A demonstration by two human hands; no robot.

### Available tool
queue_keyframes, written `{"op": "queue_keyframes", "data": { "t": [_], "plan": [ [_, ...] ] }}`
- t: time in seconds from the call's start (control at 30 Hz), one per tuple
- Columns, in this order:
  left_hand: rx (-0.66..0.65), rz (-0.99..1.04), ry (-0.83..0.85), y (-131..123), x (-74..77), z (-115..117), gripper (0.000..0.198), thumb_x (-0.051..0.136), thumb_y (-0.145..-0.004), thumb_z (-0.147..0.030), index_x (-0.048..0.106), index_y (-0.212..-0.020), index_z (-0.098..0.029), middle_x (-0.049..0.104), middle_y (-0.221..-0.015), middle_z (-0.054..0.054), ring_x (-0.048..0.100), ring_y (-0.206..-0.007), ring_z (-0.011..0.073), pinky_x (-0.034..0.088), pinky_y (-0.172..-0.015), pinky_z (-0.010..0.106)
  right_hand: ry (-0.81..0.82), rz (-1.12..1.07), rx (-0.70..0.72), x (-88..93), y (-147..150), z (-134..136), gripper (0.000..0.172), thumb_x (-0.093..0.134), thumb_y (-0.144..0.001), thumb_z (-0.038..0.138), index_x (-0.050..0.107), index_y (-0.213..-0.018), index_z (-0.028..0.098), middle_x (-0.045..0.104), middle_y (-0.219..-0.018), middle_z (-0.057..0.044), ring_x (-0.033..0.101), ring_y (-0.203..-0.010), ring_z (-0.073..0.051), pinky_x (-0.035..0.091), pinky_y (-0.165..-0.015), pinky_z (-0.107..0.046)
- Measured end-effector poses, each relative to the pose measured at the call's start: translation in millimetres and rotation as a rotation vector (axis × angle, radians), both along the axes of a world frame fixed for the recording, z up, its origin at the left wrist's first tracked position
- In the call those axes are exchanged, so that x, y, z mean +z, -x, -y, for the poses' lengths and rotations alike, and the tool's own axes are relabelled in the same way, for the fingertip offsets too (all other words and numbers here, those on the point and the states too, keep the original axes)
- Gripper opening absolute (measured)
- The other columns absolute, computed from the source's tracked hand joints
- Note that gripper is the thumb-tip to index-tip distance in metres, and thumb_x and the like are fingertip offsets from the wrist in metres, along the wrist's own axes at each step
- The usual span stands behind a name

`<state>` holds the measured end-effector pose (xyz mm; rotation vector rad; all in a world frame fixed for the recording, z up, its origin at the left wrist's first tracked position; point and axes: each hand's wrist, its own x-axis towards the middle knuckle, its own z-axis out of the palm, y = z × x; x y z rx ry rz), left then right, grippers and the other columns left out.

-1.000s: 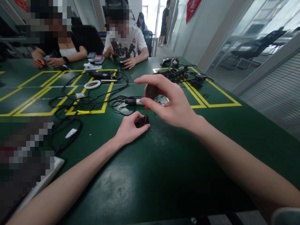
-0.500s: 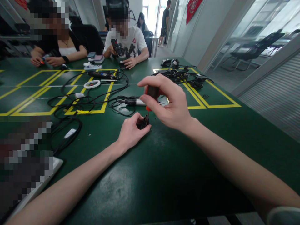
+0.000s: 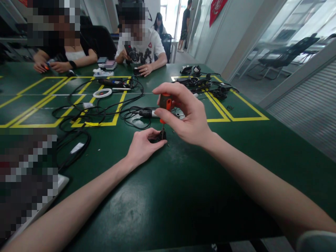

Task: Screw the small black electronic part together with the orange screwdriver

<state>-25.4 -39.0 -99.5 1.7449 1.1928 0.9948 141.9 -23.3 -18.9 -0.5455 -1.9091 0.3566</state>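
My right hand (image 3: 190, 113) grips a short screwdriver (image 3: 165, 103) with a dark and orange handle, held upright between thumb and fingers. Its thin shaft points down into a small black part (image 3: 158, 136) on the green table (image 3: 168, 196). My left hand (image 3: 143, 146) pinches that part from the left, fingers and thumb on either side of it. The part's exact kind is hidden by the fingers. Tiny loose bits, perhaps screws, lie just right of it.
Behind my hands lie a silver-and-black pen-shaped tool (image 3: 148, 114), tangled black cables (image 3: 105, 113) and a white ring (image 3: 102, 93). More black devices (image 3: 196, 82) sit at the back right. A blurred-out flat object (image 3: 28, 199) lies left. Two people work across the table.
The screwdriver's handle has turned, showing more orange now. My hands and the view have shifted slightly; both holds are the same.
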Motion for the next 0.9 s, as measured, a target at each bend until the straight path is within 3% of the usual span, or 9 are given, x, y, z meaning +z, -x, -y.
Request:
{"op": "queue_keyframes", "data": {
  "t": [0.3,0.67,0.9],
  "plan": [
    [0.04,-0.046,-0.033,1.4,-0.5,2.0,0.03,0.082,-0.078,-0.034,0.081,-0.1,-0.015,0.083,-0.095,0.005,0.078,-0.087,0.0207,0.062,-0.09,0.035,0.087,-0.043,0.076,-1.1,-2.5,-3.4,0.037,0.055,-0.104,0.035,0.057,-0.14,0.029,0.069,-0.118,-0.006,0.07,-0.099,-0.022,0.064,-0.086,-0.038],
    [-0.051,-0.039,0.032,4.1,2.1,-0.8,0.04,0.079,-0.078,-0.027,0.079,-0.116,-0.017,0.082,-0.104,0.004,0.075,-0.091,0.0188,0.061,-0.091,0.033,0.14,-0.086,0.056,-6.4,-1.4,-7.2,0.036,0.061,-0.102,0.043,0.058,-0.134,0.028,0.069,-0.114,-0.006,0.07,-0.098,-0.022,0.064,-0.088,-0.041],
    [-0.058,0.006,0.062,5.0,1.1,-1.4,0.036,0.08,-0.079,-0.03,0.08,-0.111,-0.016,0.082,-0.106,0.005,0.076,-0.095,0.0206,0.06,-0.096,0.037,0.142,-0.1,0.068,-6.9,-1.0,-7.6,0.037,0.06,-0.101,0.046,0.058,-0.134,0.029,0.07,-0.115,-0.007,0.071,-0.097,-0.023,0.065,-0.088,-0.043]
  ]
}}
